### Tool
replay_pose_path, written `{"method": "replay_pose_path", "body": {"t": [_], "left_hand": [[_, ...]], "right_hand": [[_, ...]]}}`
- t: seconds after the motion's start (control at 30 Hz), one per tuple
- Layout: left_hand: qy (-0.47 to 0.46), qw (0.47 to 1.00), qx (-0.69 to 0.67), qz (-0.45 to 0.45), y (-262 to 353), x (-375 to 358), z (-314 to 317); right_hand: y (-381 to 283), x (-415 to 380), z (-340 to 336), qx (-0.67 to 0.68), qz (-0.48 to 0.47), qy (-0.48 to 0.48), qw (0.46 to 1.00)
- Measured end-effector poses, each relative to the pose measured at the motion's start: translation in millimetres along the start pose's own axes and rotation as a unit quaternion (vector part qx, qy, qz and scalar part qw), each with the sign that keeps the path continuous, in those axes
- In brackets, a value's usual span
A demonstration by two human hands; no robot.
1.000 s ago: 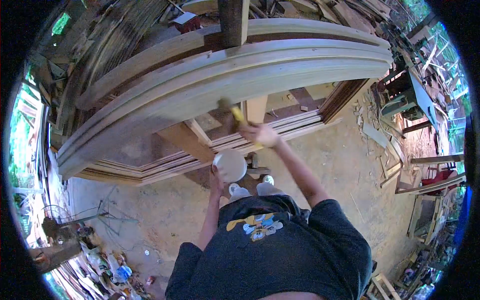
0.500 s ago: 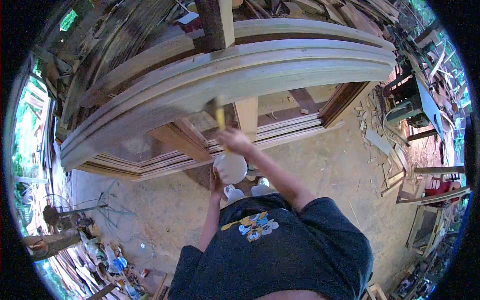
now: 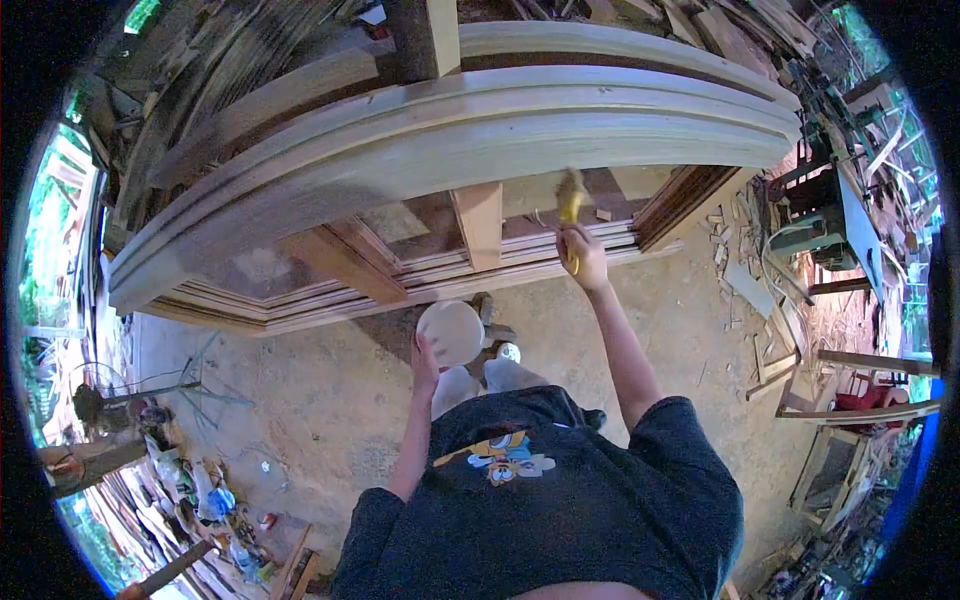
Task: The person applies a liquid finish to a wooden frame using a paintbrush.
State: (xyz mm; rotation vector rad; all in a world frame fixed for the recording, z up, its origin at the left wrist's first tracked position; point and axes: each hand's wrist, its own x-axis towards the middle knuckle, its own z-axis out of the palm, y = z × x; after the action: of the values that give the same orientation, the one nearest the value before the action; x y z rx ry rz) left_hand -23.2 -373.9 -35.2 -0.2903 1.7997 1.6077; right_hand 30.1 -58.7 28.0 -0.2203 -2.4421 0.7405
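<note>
My right hand (image 3: 583, 258) is wrapped round the yellow handle of a paintbrush (image 3: 571, 203), its bristles pointing up close to the lower edge of a big wooden frame (image 3: 480, 160). The frame's top rail is pale and grooved, with upright posts below it. Lower and to the left, my left hand (image 3: 426, 364) grips the side of a round white container (image 3: 455, 332). Its pale round face is turned up toward me, and it is held out in front of my legs.
Wood scraps (image 3: 735, 275) litter the floor on the right, near a machine with a flat metal top (image 3: 858, 220). Stacked boards (image 3: 235, 85) lie behind the frame. On the left stand a thin green metal stand (image 3: 195, 390) and scattered bottles (image 3: 215, 503).
My right hand has swung right with the paintbrush, from above the container to the right part of the frame. The left hand still holds the container, its round face now in fuller view.
</note>
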Motion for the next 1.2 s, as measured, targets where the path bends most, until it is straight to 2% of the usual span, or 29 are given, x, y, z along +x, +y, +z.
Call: {"method": "replay_pose_path", "body": {"t": [0.03, 0.13, 0.2, 0.27, 0.33, 0.4, 0.43, 0.47, 0.53, 0.57, 0.6, 0.67, 0.7, 0.73, 0.8, 0.83, 0.87, 0.9, 0.97, 1.0, 1.03, 1.1, 1.13, 1.2], "left_hand": [[0.000, 1.000, 0.001, -0.003, -5, -6, 2], [-0.034, 0.998, 0.048, -0.025, -12, -24, 7], [-0.031, 0.995, 0.062, -0.068, -26, -25, 4], [-0.052, 0.994, 0.059, -0.075, -48, -21, -3], [-0.068, 0.993, 0.056, -0.084, -69, -18, -12], [-0.052, 0.992, 0.094, -0.067, -85, -14, -18], [-0.041, 0.988, 0.095, -0.113, -92, -6, -20], [-0.042, 0.988, 0.092, -0.116, -94, 1, -21], [-0.061, 0.996, 0.065, -0.025, -108, 23, -24], [-0.100, 0.988, 0.104, 0.047, -134, 51, -37], [-0.101, 0.988, 0.098, 0.060, -155, 77, -45], [-0.053, 0.998, -0.004, 0.034, -195, 132, -58], [-0.061, 0.997, -0.011, 0.043, -208, 159, -58], [-0.036, 0.997, -0.001, 0.064, -221, 185, -58], [-0.014, 0.995, 0.013, 0.094, -232, 224, -53], [-0.018, 0.985, 0.036, 0.166, -232, 239, -48], [-0.023, 0.970, 0.057, 0.233, -229, 247, -40], [-0.051, 0.983, -0.083, 0.157, -222, 250, -30], [-0.060, 0.979, -0.052, 0.187, -215, 254, -21], [-0.062, 0.980, -0.060, 0.178, -217, 253, -21], [-0.064, 0.982, -0.085, 0.159, -222, 252, -22], [-0.068, 0.980, -0.139, 0.127, -231, 252, -29], [-0.069, 0.978, -0.160, 0.112, -235, 253, -32], [-0.070, 0.975, -0.196, 0.084, -245, 255, -39]], "right_hand": [[-2, -8, 0, 0.041, 0.133, 0.066, 0.988], [-15, -15, 40, 0.111, 0.122, 0.039, 0.985], [-39, 1, 73, 0.213, 0.161, 0.050, 0.962], [-48, 31, 97, 0.209, 0.056, 0.113, 0.970], [-71, 55, 97, 0.237, 0.089, 0.140, 0.957], [-70, 53, 119, 0.214, 0.073, 0.252, 0.941], [-70, 44, 125, 0.200, 0.079, 0.242, 0.946], [-61, 36, 136, 0.199, 0.079, 0.238, 0.947], [-40, 9, 160, 0.164, 0.027, 0.240, 0.956], [-22, -9, 178, 0.143, 0.097, 0.210, 0.962], [-5, -22, 196, 0.141, 0.084, 0.214, 0.963], [29, -59, 235, 0.160, 0.115, 0.213, 0.957], [46, -79, 250, 0.119, 0.161, 0.147, 0.969], [66, -96, 265, 0.112, 0.152, 0.151, 0.970], [74, -104, 279, 0.204, 0.181, 0.138, 0.952], [77, -99, 279, 0.221, 0.206, 0.164, 0.939], [75, -87, 273, 0.246, 0.190, 0.201, 0.929], [68, -75, 260, 0.268, 0.178, 0.236, 0.917], [26, -44, 203, 0.164, 0.053, 0.260, 0.950], [20, -24, 197, 0.221, -0.073, 0.337, 0.912], [8, -9, 179, 0.140, -0.162, 0.362, 0.907], [9, 27, 175, 0.247, -0.246, 0.420, 0.838], [12, 24, 180, 0.246, -0.250, 0.422, 0.836], [32, 13, 203, 0.124, -0.210, 0.408, 0.880]]}}
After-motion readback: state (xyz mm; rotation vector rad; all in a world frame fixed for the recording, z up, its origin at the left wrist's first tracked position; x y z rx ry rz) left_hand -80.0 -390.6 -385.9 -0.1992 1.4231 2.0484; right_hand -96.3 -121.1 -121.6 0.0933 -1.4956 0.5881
